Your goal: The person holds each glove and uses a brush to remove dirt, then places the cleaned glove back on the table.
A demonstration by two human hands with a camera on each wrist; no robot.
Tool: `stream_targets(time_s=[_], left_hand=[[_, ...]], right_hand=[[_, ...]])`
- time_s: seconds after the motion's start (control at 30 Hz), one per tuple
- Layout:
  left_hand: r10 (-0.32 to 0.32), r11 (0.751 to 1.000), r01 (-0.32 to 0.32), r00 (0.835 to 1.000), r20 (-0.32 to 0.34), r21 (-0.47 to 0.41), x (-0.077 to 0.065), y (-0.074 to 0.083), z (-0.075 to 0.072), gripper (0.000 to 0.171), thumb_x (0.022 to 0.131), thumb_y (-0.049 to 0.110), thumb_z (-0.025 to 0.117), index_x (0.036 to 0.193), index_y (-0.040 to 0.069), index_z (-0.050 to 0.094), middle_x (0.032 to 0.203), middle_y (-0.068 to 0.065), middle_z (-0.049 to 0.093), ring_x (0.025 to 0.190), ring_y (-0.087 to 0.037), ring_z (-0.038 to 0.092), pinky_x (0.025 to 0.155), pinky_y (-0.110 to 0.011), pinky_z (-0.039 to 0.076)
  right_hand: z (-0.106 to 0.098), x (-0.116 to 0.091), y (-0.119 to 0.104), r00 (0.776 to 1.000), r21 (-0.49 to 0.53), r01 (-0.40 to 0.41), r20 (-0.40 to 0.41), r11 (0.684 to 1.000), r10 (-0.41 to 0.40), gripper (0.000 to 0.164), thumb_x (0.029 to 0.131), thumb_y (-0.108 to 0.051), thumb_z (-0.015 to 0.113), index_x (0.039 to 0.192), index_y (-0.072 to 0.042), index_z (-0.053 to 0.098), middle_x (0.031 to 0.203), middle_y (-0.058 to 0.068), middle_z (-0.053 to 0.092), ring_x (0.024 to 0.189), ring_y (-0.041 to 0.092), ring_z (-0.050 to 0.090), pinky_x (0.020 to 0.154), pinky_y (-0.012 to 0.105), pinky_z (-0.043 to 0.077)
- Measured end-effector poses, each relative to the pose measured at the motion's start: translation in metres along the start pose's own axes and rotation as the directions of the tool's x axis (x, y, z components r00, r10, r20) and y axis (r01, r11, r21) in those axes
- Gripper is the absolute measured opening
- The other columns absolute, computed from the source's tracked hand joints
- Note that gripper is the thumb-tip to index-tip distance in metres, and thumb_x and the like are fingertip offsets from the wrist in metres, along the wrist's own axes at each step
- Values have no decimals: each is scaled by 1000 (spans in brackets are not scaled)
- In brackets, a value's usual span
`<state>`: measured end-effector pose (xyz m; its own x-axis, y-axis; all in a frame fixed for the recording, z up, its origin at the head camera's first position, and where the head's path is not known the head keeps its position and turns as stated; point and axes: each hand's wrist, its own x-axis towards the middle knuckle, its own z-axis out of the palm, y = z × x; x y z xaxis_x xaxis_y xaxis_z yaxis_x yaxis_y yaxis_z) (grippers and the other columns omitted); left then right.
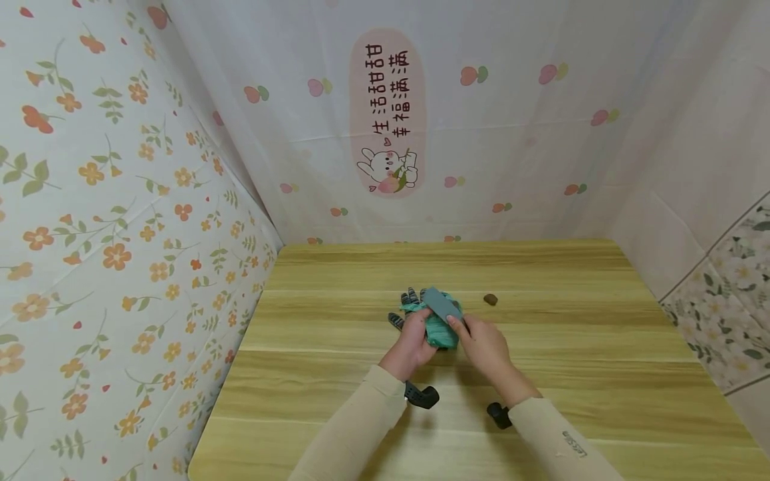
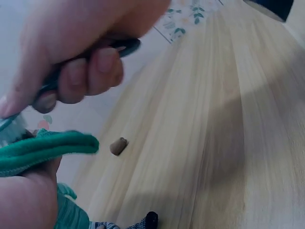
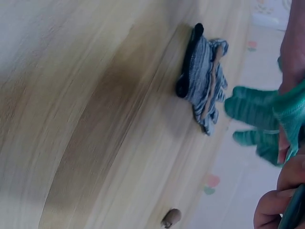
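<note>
My left hand (image 1: pixel 415 337) holds a green glove (image 1: pixel 442 334) over the middle of the table, its fingers hanging down in the right wrist view. In my right hand (image 1: pixel 486 342) is a scrubbing brush (image 1: pixel 443 305) with a flat grey-blue back, gripped by its dark handle (image 2: pixel 127 46). Pale bristles (image 2: pixel 12 131) face the green fabric, right at its surface in the left wrist view. A grey-and-black knit glove (image 3: pixel 204 78) lies on the table below, partly hidden by the left hand and the green glove in the head view.
A small brown lump (image 1: pixel 490 299) lies on the wood-grain table (image 1: pixel 571 374), to the right of the gloves. Patterned sheets (image 1: pixel 511 133) hang behind the table and along its left side. Black camera parts (image 1: pixel 423 395) sit under the wrists.
</note>
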<state>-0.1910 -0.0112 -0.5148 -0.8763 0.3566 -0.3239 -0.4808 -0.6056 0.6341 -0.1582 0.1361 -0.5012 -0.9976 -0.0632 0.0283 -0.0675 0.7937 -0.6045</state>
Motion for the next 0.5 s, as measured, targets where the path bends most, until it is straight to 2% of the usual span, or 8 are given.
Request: stream_targets(time_s=[0.13, 0.2, 0.33, 0.4, 0.5], left_hand=[[8, 1000, -8, 1000, -26, 7, -2, 2, 0, 50, 112, 21, 29, 157, 2, 25, 163, -16, 31, 151, -29, 29, 125, -41, 26], [15, 1000, -14, 999, -52, 18, -1, 2, -2, 48, 112, 21, 30, 155, 1, 29, 160, -16, 35, 150, -29, 32, 124, -41, 28], [29, 999, -26, 996, -87, 39, -1, 2, -6, 45, 112, 22, 30, 152, 1, 29, 153, -15, 41, 146, -27, 38, 121, -39, 33], [34, 998, -29, 994, -101, 48, 0, 2, -8, 43, 112, 23, 32, 150, 1, 30, 144, -12, 48, 137, -23, 47, 114, -35, 41], [29, 999, -24, 991, -129, 40, 1, 2, -8, 37, 112, 25, 35, 142, 3, 37, 122, -6, 56, 111, -15, 57, 92, -28, 49]], right_hand=[[-2, 0, 5, 1000, -12, -11, 6, 1000, 11, 55, 106, -55, 40, 100, -8, 67, 81, 9, 65, 72, 25, 61, 62, 39, 47], [-3, 0, 7, 1000, -18, -14, 15, 1000, 14, 54, 106, -56, 40, 95, -9, 65, 74, 6, 58, 66, 22, 53, 59, 35, 41], [-4, -1, 11, 1000, -16, -13, 12, 1000, 13, 55, 106, -55, 41, 102, -7, 67, 78, 8, 63, 68, 22, 56, 60, 36, 43], [-5, -1, 12, 1000, -7, -12, 9, 1000, 12, 57, 106, -55, 41, 108, -5, 68, 84, 9, 67, 71, 23, 58, 62, 38, 46], [-6, -1, 14, 1000, -2, -16, 11, 1000, 16, 57, 106, -55, 41, 107, -5, 68, 83, 10, 66, 72, 23, 58, 63, 37, 45]])
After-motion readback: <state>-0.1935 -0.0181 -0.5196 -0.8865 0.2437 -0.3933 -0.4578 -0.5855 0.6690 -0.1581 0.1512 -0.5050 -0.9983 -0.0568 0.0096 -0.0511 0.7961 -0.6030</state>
